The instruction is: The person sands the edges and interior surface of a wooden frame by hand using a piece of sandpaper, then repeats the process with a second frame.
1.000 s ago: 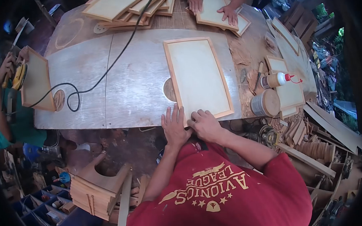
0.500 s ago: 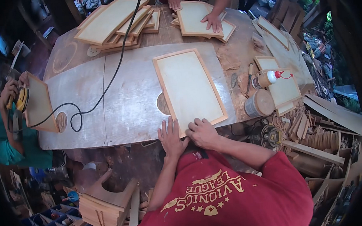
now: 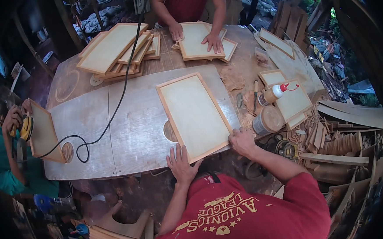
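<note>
A flat panel with a pale face and a light wooden frame (image 3: 194, 115) lies at a slant on the grey sheet before me. My left hand (image 3: 181, 167) has its fingers spread and rests against the panel's near left corner. At the near right corner, my right hand (image 3: 242, 142) is closed, its fingers curled against the frame's edge. Whatever is under those fingers is hidden. Part of a round hole (image 3: 169, 132) in the sheet shows beside the panel's left edge.
Across the table a person's hands (image 3: 213, 43) press on another framed panel. More panels (image 3: 112, 47) are piled at the far left. At left, a person in green holds a yellow power tool (image 3: 26, 127) to a panel. A glue bottle (image 3: 272, 95) and jar (image 3: 268, 120) stand at right.
My right hand has moved right along the panel's near edge, from beside my left hand to the right corner. The view has tilted up, showing more of the person opposite.
</note>
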`<state>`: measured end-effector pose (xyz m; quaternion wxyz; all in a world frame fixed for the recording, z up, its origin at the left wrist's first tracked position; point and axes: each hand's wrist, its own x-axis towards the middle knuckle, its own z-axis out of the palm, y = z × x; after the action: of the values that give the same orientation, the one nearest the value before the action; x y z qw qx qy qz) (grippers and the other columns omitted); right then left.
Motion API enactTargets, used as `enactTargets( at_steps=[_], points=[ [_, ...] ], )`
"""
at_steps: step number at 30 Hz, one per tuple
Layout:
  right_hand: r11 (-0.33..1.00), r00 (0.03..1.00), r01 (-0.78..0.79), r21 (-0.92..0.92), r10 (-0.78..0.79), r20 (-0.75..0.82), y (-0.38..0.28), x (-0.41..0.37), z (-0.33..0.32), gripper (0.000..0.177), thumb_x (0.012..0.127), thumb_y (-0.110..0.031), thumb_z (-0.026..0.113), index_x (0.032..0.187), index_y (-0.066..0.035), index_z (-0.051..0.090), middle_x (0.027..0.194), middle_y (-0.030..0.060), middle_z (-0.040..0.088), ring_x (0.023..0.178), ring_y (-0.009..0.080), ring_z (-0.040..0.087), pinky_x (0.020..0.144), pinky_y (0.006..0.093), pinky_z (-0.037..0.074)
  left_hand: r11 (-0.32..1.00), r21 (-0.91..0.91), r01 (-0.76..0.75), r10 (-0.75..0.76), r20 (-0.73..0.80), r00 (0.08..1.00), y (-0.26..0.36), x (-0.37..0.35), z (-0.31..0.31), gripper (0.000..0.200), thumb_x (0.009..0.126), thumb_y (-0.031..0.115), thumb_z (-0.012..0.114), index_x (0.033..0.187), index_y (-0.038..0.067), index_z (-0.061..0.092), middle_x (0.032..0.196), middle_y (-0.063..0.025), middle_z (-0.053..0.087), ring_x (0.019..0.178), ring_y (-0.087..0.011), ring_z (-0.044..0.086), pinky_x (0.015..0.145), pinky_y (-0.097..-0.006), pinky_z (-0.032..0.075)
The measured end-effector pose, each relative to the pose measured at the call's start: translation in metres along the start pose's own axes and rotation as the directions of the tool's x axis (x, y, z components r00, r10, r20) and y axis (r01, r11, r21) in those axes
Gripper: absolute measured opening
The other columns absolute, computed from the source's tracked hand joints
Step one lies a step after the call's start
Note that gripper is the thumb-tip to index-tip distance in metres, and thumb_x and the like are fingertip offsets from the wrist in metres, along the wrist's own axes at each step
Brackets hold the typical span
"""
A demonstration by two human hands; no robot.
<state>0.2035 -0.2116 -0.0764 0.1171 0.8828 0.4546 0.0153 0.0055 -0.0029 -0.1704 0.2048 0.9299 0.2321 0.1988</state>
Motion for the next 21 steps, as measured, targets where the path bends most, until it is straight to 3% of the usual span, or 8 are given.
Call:
enactTargets(
  at_steps=[3,10,14,17,21],
  points=[
    [1.000,0.996,-0.025,-0.001,0.025,0.087,-0.006,0.003,-0.006,0.017,0.084,-0.024,0.064,0.089,-0.012,0.076,0.104,0.0121,0.068,0.099,0.0324,0.063,0.081,0.0479,0.048,1.000,0.007,0.001,-0.001,0.002,1.000,0.002,-0.005,0.000,0.095,0.078,0.067,0.076,0.148,0.007,0.053,0.160,-0.0171,0.044,0.149,-0.0419,0.035,0.120,-0.0627,0.019],
    [0.973,0.971,0.229,0.029,-0.226,-0.077,-0.049,0.009,-0.024,0.016,0.081,-0.022,0.065,0.082,-0.010,0.076,0.101,0.0089,0.065,0.109,0.0314,0.055,0.086,0.0476,0.045,1.000,0.014,-0.027,0.028,-0.049,0.998,0.000,-0.003,0.004,0.095,0.079,0.069,0.075,0.148,0.007,0.053,0.159,-0.0172,0.045,0.148,-0.0415,0.036,0.118,-0.0640,0.022],
    [0.992,0.990,0.125,0.029,-0.123,-0.071,-0.018,0.008,-0.019,0.016,0.079,-0.022,0.065,0.081,-0.010,0.075,0.100,0.0094,0.066,0.108,0.0314,0.057,0.089,0.0481,0.043,1.000,0.006,-0.023,0.023,-0.039,0.999,-0.002,-0.001,0.001,0.095,0.079,0.067,0.075,0.148,0.006,0.052,0.157,-0.0181,0.046,0.147,-0.0434,0.036,0.118,-0.0652,0.022],
    [0.984,0.972,0.180,0.011,-0.176,-0.158,0.007,0.000,0.001,0.014,0.078,-0.021,0.065,0.080,-0.011,0.074,0.098,0.0088,0.066,0.105,0.0304,0.057,0.088,0.0482,0.043,1.000,0.001,-0.029,0.029,-0.055,0.998,-0.002,0.000,0.005,0.095,0.079,0.066,0.075,0.148,0.005,0.051,0.157,-0.0186,0.046,0.147,-0.0442,0.036,0.118,-0.0659,0.022],
    [0.986,0.983,0.165,0.037,-0.161,-0.090,0.000,0.004,-0.002,0.021,0.081,-0.019,0.063,0.097,-0.017,0.075,0.098,0.0029,0.065,0.103,0.0266,0.056,0.089,0.0434,0.043,0.999,0.014,-0.048,0.049,-0.075,0.996,-0.002,-0.003,0.007,0.095,0.079,0.066,0.075,0.147,0.005,0.052,0.158,-0.0184,0.045,0.147,-0.0437,0.036,0.118,-0.0655,0.022]
  ],
)
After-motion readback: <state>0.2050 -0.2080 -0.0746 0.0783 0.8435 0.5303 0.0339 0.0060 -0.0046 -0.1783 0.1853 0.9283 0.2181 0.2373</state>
